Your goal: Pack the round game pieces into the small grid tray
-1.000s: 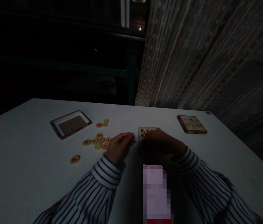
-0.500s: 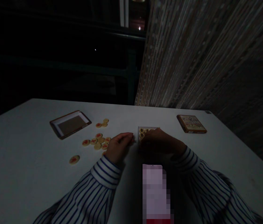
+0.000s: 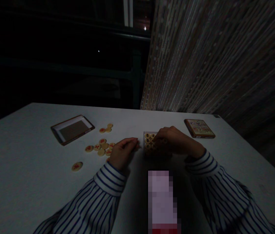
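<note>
My left hand [image 3: 123,152] is beside the left edge of a small tray [image 3: 144,138], thumb and fingers pressed together; what they hold, if anything, is too dark to make out. Rows of round Chinese chess pieces [image 3: 147,140] with dark characters lie in the tray. Over its right part, my right hand [image 3: 172,140] bends its fingers down onto the pieces, and the fingertips are partly hidden in shadow. Several loose Chinese chess pieces [image 3: 97,147], some with red characters and some plain side up, lie left of my left hand.
An open box lid or shallow box [image 3: 64,142] lies at the table's back left. A closed printed box [image 3: 202,127] is at the back right. A lit, pixelated phone-like rectangle [image 3: 163,198] is between my forearms. A string curtain [image 3: 176,65] hangs behind the white table [image 3: 30,182].
My right hand has shifted up and right over the tray, uncovering more of the pieces in it. My left hand has barely moved.
</note>
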`<state>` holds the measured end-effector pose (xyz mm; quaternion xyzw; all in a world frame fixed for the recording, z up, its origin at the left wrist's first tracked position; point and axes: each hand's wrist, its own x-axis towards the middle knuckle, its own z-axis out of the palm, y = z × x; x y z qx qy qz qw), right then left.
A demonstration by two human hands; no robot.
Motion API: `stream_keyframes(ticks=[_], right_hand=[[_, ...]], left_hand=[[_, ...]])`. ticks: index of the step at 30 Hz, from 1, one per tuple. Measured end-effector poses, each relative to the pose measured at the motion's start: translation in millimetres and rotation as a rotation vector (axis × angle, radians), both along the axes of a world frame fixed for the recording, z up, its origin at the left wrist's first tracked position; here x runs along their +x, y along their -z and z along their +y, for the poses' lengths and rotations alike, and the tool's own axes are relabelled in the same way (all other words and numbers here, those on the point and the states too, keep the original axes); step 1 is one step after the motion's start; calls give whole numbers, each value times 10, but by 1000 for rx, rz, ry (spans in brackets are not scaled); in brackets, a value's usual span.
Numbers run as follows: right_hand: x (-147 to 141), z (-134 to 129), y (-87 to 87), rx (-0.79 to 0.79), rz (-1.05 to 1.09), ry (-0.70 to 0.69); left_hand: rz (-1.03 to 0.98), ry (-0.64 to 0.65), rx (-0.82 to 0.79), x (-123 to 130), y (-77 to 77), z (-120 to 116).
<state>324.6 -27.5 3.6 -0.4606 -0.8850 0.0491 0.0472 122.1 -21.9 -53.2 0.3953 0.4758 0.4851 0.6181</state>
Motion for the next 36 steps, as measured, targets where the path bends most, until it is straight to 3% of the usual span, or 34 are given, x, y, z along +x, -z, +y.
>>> stream_keyframes(ticks=[6,16,29,36], right_hand=[[56,-76,-175,113,104,73],[87,-108,-213,168,104,92],[84,-114,-225,180,118,114],[71,-131,-236,179,121,132]], left_hand=[[5,-5,22,-15,52,19],[42,-30,83,-31,61,26],[302,-109,285,-50,-26,-11],[444,-10,494,-35,12,-52]])
